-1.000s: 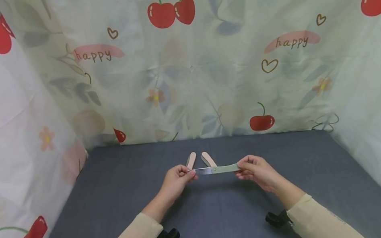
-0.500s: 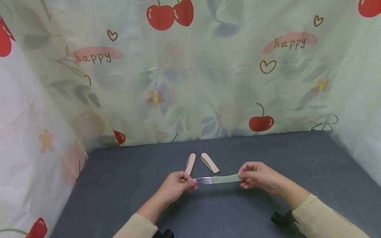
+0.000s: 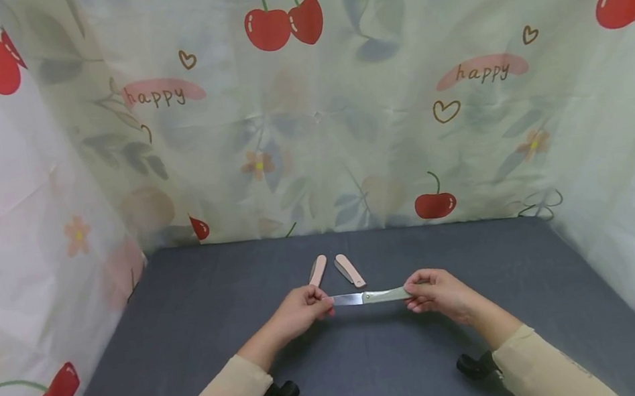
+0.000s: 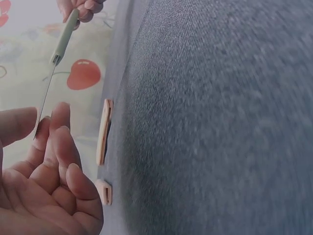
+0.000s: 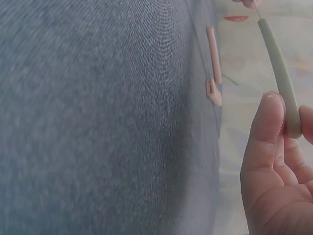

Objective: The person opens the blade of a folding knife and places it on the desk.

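Folding knife [image 3: 368, 297], open, held level above tabletop [image 3: 189, 324]: left hand [image 3: 299, 312] pinched blade tip, right hand [image 3: 437, 293] gripped green handle.

The knife's [image 3: 368, 297] blade tip and handle end are hidden inside both hands' fingers [image 3: 323, 302].

The head camera looked forward and down from above the desk [image 3: 193, 351], well back, taking in both forearms. Each wrist camera sat close behind its own fingers [image 4: 58, 147], skimming low along the grey surface. All three views shared the folding knife [image 3: 368, 297] and two pink pieces [image 3: 349, 270].
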`<state>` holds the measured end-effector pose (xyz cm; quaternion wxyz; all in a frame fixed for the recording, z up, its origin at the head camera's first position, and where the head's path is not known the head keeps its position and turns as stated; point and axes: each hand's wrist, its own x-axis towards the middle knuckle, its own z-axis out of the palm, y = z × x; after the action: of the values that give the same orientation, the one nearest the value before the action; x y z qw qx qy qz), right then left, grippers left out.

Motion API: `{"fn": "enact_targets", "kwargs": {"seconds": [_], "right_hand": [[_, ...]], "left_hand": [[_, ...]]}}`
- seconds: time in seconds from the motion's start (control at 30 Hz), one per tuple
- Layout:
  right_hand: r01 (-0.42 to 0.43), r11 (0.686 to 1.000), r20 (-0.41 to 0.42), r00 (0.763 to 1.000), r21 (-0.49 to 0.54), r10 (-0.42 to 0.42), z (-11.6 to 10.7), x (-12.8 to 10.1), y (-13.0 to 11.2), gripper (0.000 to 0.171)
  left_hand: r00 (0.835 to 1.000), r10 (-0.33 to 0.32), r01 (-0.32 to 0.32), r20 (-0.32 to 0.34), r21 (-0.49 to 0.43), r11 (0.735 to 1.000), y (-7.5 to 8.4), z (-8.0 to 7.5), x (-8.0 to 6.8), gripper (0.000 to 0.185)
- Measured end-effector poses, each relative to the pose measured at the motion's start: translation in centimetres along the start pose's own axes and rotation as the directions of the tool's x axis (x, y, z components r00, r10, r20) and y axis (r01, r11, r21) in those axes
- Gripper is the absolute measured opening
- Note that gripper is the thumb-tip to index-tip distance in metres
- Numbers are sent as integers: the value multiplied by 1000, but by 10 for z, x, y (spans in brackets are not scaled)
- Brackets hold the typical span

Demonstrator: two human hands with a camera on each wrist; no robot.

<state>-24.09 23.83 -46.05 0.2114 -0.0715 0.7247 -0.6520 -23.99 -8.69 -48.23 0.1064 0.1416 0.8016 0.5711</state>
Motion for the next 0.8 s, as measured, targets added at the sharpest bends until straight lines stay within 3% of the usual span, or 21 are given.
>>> {"fn": "enact_targets", "kwargs": {"seconds": [0.4,0.8], "right_hand": [[-30,999,-25,999,13,31,-25,-9,9,14],[-120,993,-5,993,-9,120,-46,-14,18,14]], "left_hand": [[986,-18,23,-168,27,999,1,7,16,16],[973,-6,41,-233,146,989,4,9,35,13]]}}
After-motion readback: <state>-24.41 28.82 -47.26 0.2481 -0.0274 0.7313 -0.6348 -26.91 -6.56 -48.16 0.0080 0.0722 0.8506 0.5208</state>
